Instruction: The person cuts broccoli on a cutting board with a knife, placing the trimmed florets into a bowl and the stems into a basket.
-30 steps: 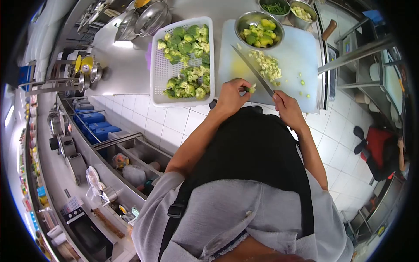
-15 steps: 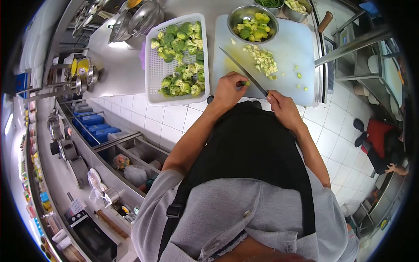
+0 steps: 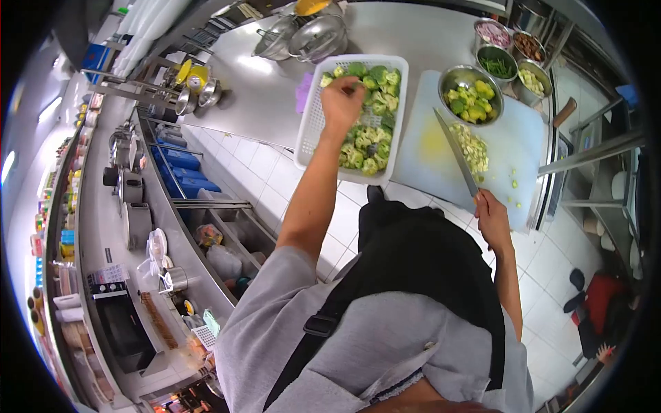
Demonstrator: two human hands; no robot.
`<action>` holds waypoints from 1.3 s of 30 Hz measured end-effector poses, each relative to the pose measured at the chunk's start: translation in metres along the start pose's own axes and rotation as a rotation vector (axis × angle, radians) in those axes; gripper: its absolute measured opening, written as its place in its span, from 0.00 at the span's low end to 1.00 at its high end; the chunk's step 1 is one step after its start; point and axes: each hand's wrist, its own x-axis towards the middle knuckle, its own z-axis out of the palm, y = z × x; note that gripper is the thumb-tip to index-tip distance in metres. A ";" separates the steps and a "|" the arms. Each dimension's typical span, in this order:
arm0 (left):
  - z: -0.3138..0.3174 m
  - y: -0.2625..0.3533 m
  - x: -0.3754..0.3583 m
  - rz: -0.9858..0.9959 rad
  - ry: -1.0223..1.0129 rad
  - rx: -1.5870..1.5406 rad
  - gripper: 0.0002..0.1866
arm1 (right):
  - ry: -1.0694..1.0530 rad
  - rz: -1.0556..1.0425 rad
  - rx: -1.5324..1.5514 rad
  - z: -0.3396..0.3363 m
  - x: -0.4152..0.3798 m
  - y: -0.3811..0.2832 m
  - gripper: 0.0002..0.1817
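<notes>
My left hand [image 3: 343,103] is over the upper left part of a white perforated basket [image 3: 301,148] of broccoli florets [image 3: 365,148]. Its fingers are closed together, and whatever they hold is too small to name. My right hand [image 3: 490,212] grips the handle of a long knife [image 3: 456,153], whose blade points away from me above the cutting board [image 3: 423,168]. Chopped pale green pieces [image 3: 474,148] lie right beside the blade. At the board's far edge stands a metal bowl [image 3: 499,113] with green and yellow florets.
Beyond the board are metal containers of green slices [image 3: 496,63], chopped pink pieces [image 3: 492,34] and other food. Metal strainers [image 3: 317,40] lie on the steel table [image 3: 258,96]. Another person's legs [image 3: 584,313] show at the right.
My left hand has moved from beside the knife to the broccoli basket. My right hand still holds the knife, whose blade now points more straight away from me. The whole view has shifted.
</notes>
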 end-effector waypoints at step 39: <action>0.023 0.054 -0.105 -0.267 -0.489 -0.803 0.06 | 0.092 -0.113 -0.028 0.013 -0.007 0.003 0.16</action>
